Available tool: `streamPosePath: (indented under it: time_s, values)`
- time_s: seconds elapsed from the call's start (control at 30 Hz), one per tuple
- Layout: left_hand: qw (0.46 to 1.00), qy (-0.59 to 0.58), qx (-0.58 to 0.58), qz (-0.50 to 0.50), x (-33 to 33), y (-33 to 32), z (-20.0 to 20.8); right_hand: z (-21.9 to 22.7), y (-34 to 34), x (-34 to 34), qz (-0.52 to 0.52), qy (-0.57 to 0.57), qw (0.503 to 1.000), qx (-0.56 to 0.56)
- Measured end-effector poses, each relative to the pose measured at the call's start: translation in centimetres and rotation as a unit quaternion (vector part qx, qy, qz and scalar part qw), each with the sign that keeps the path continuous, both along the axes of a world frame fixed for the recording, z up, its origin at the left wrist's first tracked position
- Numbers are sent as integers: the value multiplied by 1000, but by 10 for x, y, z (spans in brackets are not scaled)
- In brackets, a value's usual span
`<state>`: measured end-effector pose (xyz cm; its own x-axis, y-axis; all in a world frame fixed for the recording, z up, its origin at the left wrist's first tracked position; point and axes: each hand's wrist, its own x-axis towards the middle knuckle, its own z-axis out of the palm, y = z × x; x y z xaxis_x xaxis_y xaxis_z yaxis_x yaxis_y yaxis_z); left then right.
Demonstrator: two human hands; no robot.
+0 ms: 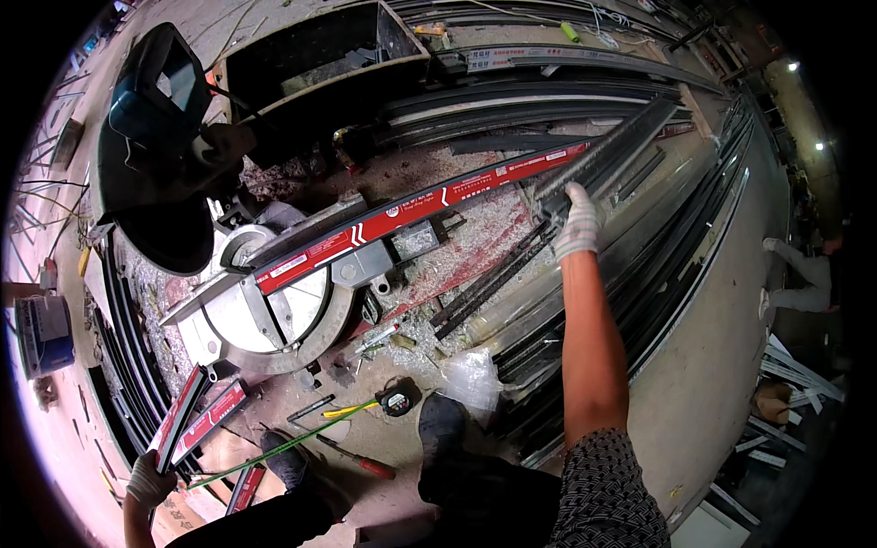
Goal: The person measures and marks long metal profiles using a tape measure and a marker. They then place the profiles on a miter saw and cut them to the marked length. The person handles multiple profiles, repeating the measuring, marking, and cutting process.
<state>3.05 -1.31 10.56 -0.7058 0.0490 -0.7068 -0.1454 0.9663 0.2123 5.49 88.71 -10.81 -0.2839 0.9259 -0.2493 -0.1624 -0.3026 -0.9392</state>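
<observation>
My left hand (149,484), in a pale glove, is closed around a short aluminium profile with red film (180,413) at the lower left. My right hand (581,226), gloved as well, is closed on the near end of a dark metal profile (621,146); some of its fingers are hidden. A long red-filmed profile (411,215) lies across the mitre saw's round metal base (265,320), against the fence. The saw head (160,110) is raised above it. Near my feet, a tape measure (396,398) has its green blade (283,445) pulled out towards my left hand.
A dark open box (320,32) holding offcuts stands behind the saw. Bundles of long profiles (658,247) lie on the right. Metal chips (475,237) cover the surface around the saw. A red-handled screwdriver (375,468) and a marker (377,337) lie in front.
</observation>
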Motion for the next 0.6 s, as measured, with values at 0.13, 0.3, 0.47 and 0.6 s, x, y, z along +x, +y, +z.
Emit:
streamPosePath:
  time_s: [0.13, 0.3, 0.47, 0.6]
  values:
    - [999, 8, -23, -44, 1, -4, 10, 43, -18, -76, -26, -26, 999, 10]
    - [999, 1, -11, -30, 1, -3, 6, 115, -5, -159, 62, -5, 997, -35]
    - [999, 9, -15, -27, 0, -12, 3, 112, -19, -167, 138, -90, 985, 52]
    - [999, 17, -12, -45, 1, -13, 6, 78, -52, -131, 150, -92, 974, 146]
